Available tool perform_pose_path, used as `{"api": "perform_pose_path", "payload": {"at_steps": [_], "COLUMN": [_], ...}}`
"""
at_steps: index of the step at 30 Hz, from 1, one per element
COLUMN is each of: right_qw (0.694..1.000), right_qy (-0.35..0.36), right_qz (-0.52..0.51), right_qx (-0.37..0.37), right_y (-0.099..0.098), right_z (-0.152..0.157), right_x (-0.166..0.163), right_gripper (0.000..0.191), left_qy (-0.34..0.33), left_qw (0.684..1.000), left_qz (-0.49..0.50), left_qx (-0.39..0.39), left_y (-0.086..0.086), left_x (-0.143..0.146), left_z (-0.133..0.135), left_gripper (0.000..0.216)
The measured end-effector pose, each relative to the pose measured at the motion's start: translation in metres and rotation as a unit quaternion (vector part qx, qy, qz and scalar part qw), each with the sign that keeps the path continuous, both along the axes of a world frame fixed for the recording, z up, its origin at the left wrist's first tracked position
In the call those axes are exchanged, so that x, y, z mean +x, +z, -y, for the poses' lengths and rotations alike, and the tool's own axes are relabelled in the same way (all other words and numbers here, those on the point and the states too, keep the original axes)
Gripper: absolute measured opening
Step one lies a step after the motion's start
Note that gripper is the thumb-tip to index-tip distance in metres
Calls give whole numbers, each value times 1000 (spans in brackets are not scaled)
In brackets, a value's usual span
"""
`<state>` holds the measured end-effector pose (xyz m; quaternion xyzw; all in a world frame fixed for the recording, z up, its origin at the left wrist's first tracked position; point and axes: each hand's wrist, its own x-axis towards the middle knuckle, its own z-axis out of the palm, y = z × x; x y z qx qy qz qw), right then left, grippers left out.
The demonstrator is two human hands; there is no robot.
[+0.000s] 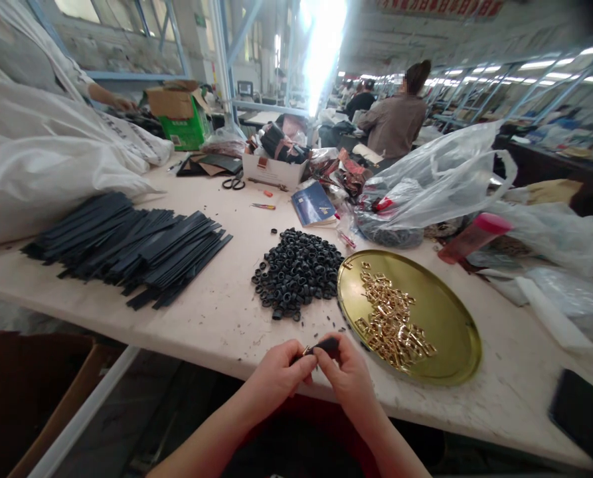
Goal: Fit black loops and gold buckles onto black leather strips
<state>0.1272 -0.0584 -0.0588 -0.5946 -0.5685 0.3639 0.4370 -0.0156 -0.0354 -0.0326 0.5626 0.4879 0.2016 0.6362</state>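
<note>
My left hand (pixel 276 375) and my right hand (pixel 348 375) meet at the near edge of the table, both pinched on a small black strap piece (pixel 327 344) with a gold buckle (pixel 307 349) at its end. Just beyond them lies a heap of small black rings (pixel 296 269). To the right sits a round gold tray (pixel 450 318) holding several gold buckles (pixel 393 318). A pile of flat black strips (pixel 131 249) covers the table's left side.
A large white sack (pixel 37 159) fills the far left. A clear plastic bag (pixel 425 186), a pink bottle (pixel 473 236), a blue booklet (pixel 313 202), scissors (pixel 234 184) and boxes crowd the back. A black phone (pixel 582 415) lies near right. A person (pixel 396 119) sits beyond.
</note>
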Motion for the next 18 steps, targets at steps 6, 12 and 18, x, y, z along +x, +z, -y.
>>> {"api": "perform_pose_path", "payload": {"at_steps": [6,12,18], "right_qw": [993,992,951], "right_qy": [35,113,-6], "right_qz": [-91,-12,309], "right_qx": [-59,-57,29], "right_y": [5,7,2], "right_z": [-2,-24,-83], "right_x": [0,40,68], "right_gripper": [25,39,17], "left_qy": [12,-54,22], "left_qw": [998,996,998], "left_qz": [-37,2,-22], "left_qx": [47,74,59], "left_y": [-4,-10,-13], "left_x": [0,4,5], "left_z": [-11,-13,-17], "left_gripper": [27,24,25]}}
